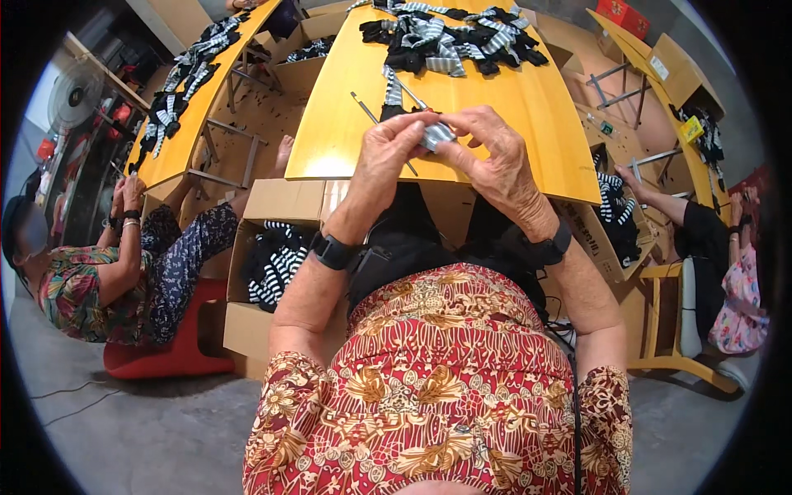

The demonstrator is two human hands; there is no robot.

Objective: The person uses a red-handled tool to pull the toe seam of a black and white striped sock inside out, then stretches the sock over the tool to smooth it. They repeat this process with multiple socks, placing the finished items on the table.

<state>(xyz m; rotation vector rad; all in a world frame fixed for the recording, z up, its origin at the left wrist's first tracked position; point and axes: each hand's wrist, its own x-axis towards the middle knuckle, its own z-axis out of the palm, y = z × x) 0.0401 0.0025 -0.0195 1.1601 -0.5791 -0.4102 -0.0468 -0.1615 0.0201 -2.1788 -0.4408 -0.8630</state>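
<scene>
A workroom with a grey concrete floor spreads around the frame; at upper centre stands a yellow wooden table with a glossy top; at the left edge a seated co-worker in a multicoloured patterned shirt is at a second yellow table; a brown cardboard box at centre left holds black-and-white striped fabric pieces; a heap of black and grey-striped knit pieces covers the table's far part, at the top of the frame; at the centre, the left hand pinches a small grey, light-striped fabric piece between thumb and fingertips; the right hand, thumb and forefinger curved, grips its other side; a thin dark metal rod lies just beyond the left hand.
</scene>
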